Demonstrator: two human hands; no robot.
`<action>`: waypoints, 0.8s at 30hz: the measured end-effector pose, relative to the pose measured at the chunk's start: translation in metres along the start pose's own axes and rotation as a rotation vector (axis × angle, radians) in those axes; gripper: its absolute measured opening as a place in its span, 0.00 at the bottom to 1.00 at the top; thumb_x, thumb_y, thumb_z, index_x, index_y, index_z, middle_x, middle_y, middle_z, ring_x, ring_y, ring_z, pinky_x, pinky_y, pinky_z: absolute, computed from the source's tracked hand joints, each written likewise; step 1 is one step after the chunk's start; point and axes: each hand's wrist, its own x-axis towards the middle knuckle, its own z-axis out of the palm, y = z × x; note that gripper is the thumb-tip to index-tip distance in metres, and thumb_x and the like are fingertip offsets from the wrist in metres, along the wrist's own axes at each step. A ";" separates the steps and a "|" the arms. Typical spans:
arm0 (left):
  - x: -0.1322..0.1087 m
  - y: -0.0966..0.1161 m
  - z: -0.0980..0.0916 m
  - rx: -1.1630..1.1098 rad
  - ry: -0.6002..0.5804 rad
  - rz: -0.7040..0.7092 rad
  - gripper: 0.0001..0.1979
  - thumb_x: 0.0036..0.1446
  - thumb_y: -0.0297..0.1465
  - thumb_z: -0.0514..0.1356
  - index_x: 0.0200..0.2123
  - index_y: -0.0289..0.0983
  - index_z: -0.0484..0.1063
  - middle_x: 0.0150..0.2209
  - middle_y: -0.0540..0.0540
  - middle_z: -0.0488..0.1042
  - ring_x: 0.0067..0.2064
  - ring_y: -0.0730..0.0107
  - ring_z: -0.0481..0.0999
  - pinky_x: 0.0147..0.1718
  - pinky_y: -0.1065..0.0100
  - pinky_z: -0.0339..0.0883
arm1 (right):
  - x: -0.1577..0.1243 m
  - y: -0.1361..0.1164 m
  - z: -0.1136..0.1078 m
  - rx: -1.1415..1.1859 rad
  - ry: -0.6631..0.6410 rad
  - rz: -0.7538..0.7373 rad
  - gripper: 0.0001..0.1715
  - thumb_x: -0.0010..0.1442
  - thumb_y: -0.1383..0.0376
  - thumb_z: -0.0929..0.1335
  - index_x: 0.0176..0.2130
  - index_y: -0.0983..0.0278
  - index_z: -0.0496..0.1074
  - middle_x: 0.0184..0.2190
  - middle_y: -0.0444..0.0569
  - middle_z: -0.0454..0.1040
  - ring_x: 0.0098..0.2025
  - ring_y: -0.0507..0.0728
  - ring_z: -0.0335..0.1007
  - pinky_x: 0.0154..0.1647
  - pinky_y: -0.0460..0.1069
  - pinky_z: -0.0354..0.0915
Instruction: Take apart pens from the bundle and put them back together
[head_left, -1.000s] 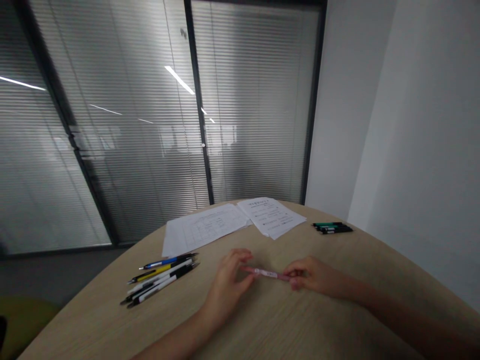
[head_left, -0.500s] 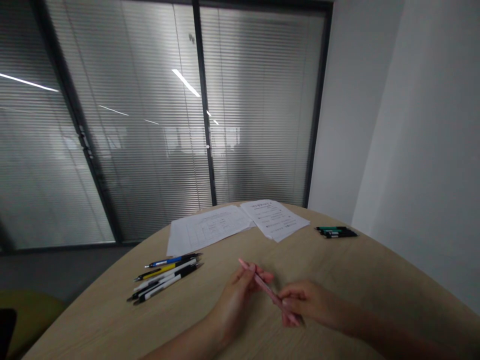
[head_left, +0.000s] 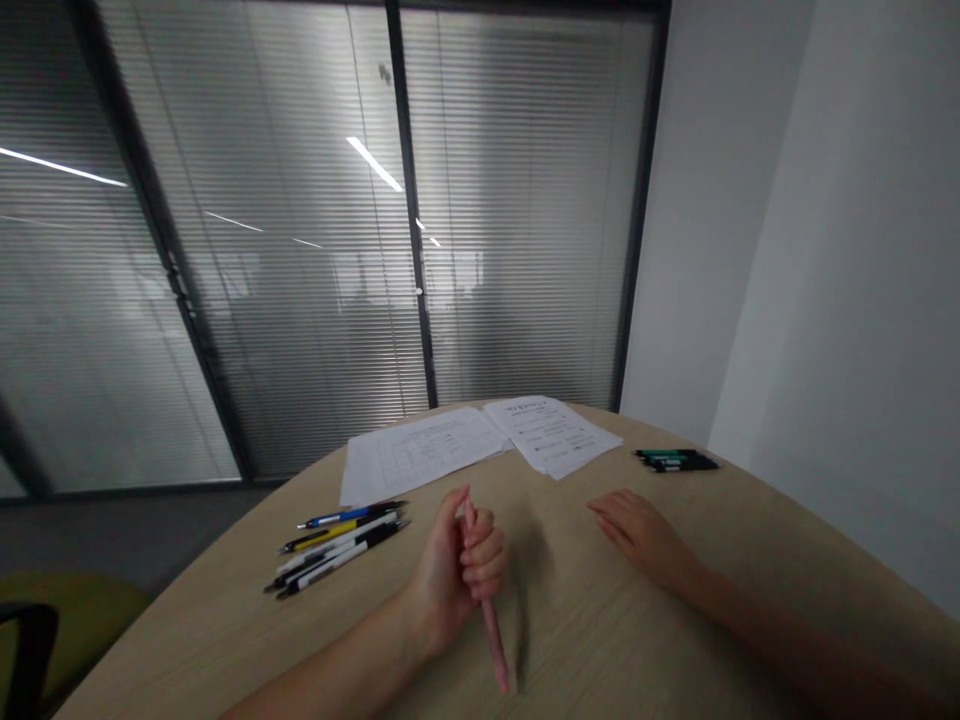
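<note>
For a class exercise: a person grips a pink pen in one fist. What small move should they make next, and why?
Probably lay the slim pink pen down beside the row of black, white, yellow and blue pens, since the left hand gripping it sits right next to that row, while the open right hand rests empty on the table.

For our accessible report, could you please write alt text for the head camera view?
A left hand grips a pink pen in its fist at a wooden table, the right hand lying open nearby. Printed papers, a group of mixed pens and a cluster of green pens lie farther off before blinds.
</note>
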 end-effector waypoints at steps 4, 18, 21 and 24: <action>-0.001 -0.001 -0.003 -0.052 -0.038 0.013 0.23 0.45 0.37 0.57 0.12 0.37 0.43 0.10 0.59 0.42 0.12 0.84 0.38 0.09 0.80 0.39 | 0.001 -0.004 -0.001 0.031 -0.054 -0.005 0.12 0.59 0.68 0.59 0.39 0.64 0.69 0.36 0.50 0.73 0.39 0.57 0.67 0.42 0.54 0.63; 0.002 0.001 -0.010 -0.091 0.025 0.064 0.24 0.46 0.37 0.56 0.12 0.38 0.41 0.10 0.60 0.39 0.13 0.85 0.36 0.08 0.81 0.39 | 0.002 -0.005 -0.003 0.070 -0.111 0.014 0.11 0.59 0.68 0.59 0.38 0.64 0.69 0.35 0.51 0.72 0.39 0.57 0.65 0.42 0.53 0.63; 0.001 0.001 -0.010 -0.110 0.042 0.085 0.23 0.45 0.35 0.55 0.12 0.38 0.41 0.11 0.60 0.38 0.13 0.84 0.36 0.08 0.80 0.40 | 0.003 -0.006 -0.004 0.067 -0.117 0.015 0.11 0.59 0.68 0.59 0.37 0.65 0.70 0.34 0.51 0.72 0.38 0.57 0.65 0.41 0.53 0.63; 0.002 0.000 -0.013 -0.129 0.046 0.084 0.23 0.45 0.35 0.56 0.13 0.38 0.40 0.11 0.61 0.38 0.13 0.84 0.36 0.08 0.80 0.39 | 0.003 -0.006 -0.004 0.066 -0.122 0.009 0.12 0.59 0.68 0.59 0.36 0.66 0.70 0.33 0.51 0.72 0.37 0.57 0.65 0.41 0.53 0.63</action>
